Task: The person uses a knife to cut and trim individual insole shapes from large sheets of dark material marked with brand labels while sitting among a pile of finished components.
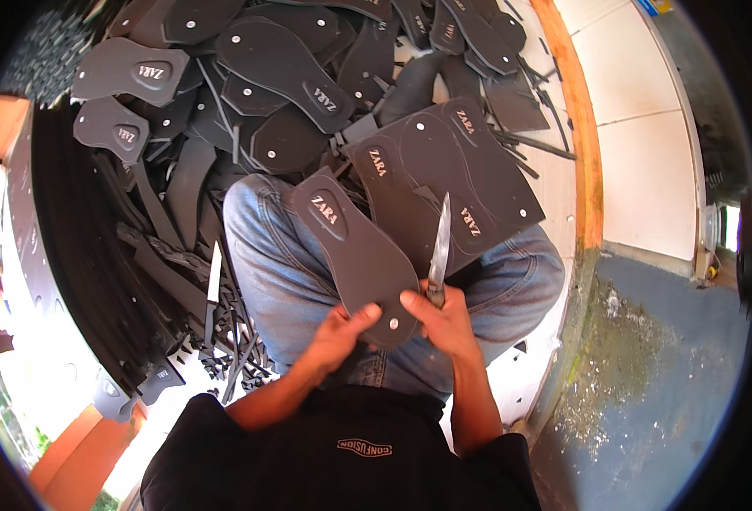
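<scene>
A dark foam sandal sole [360, 255] with a raised oval patch at its far end lies slanted over my lap. My left hand [340, 335] grips the left edge of its near end, thumb on top by a small white dot. At the opposite edge is my right hand [451, 322], its fingers wrapped round a knife [440, 247] whose blade points up and away. The right thumb also touches the sole. Beyond the knife, a dark foam sheet [499, 183] marked with sole outlines rests on my right knee. Fingers under the sole are hidden.
Many dark soles [282, 64] and offcut strips are heaped beyond my knees. A second knife [213, 285] with a pale blade lies left of my left knee, among scraps. Dark foam sheets [73, 247] are stacked further left. An orange edge strip [584, 136] borders the floor at right.
</scene>
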Tool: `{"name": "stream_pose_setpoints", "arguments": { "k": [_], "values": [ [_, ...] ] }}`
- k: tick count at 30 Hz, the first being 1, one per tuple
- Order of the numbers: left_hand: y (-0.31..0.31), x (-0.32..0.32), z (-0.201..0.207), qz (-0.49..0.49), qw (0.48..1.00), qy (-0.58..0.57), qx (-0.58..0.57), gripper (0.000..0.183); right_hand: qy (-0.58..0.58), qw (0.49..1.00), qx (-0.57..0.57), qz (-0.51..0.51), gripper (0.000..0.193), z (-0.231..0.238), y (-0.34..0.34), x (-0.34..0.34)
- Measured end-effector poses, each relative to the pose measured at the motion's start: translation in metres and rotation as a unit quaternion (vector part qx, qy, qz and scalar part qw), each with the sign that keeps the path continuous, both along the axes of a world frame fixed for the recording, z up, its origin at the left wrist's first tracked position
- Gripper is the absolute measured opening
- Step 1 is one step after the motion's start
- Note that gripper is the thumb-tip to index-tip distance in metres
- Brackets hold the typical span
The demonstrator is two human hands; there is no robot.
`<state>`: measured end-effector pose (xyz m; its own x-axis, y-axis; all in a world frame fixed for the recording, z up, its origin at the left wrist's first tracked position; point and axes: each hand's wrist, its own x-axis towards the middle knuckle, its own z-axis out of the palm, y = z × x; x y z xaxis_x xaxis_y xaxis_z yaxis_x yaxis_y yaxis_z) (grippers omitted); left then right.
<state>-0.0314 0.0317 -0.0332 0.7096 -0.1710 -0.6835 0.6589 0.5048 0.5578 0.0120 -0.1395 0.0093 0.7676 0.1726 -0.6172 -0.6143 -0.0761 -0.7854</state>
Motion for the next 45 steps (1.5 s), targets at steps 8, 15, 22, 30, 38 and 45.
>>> {"name": "stream_pose_setpoints", "arguments": {
  "k": [8, 15, 22, 30, 38, 45],
  "values": [
    [0.058, 0.097, 0.019, 0.112, 0.991, -0.061, 0.034, 0.017, -0.047, 0.996, -0.057, 0.056, 0.032, -0.004, 0.001, -0.064],
    [0.042, 0.077, 0.033, -0.038, 0.997, -0.07, -0.022, 0.024, -0.183, 0.941, -0.274, 0.077, 0.04, -0.012, 0.006, -0.045],
    [0.033, 0.073, 0.038, -0.104, 0.991, -0.082, 0.022, 0.024, -0.152, 0.929, -0.316, 0.119, 0.029, -0.01, 0.011, -0.03],
    [0.031, 0.076, 0.05, -0.082, 0.98, -0.098, 0.153, 0.021, -0.23, 0.949, -0.218, -0.004, 0.021, -0.006, 0.024, 0.03],
    [0.026, 0.084, 0.039, 0.191, 0.977, -0.094, -0.021, 0.019, -0.087, 0.946, -0.209, -0.231, 0.034, -0.028, -0.053, -0.031],
    [-0.043, 0.052, 0.037, 0.049, 0.988, 0.019, -0.143, 0.018, -0.143, 0.915, -0.374, -0.05, 0.031, 0.002, -0.032, -0.065]
  ]
}}
